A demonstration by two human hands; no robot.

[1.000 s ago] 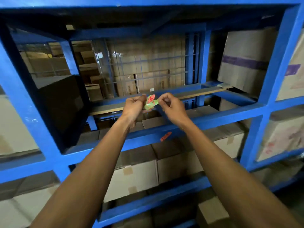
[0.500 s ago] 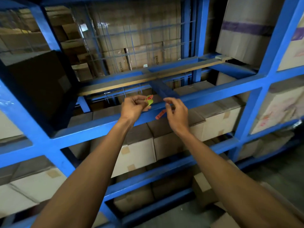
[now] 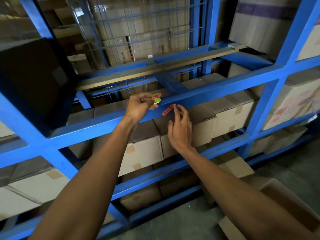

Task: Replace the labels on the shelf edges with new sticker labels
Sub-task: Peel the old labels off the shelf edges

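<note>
A blue metal shelf beam (image 3: 216,91) runs across the rack in front of me. An orange-red sticker label (image 3: 167,110) sits on its front edge. My right hand (image 3: 180,129) reaches up to it with relaxed fingers, the fingertips touching the label's upper end. My left hand (image 3: 140,106) is just left of it, pinching a small bunch of green and red sticker labels (image 3: 156,99) between thumb and fingers in front of the beam.
Cardboard boxes (image 3: 230,115) fill the shelf under the beam and the lower levels. A wire mesh panel (image 3: 138,32) backs the open bay above. A blue upright (image 3: 270,101) stands at right. An open carton (image 3: 277,205) lies on the concrete floor at lower right.
My right hand has let go of the stickers held in both hands and dropped to the orange-red label on the beam. The view has tilted down; my left hand keeps the stickers.
</note>
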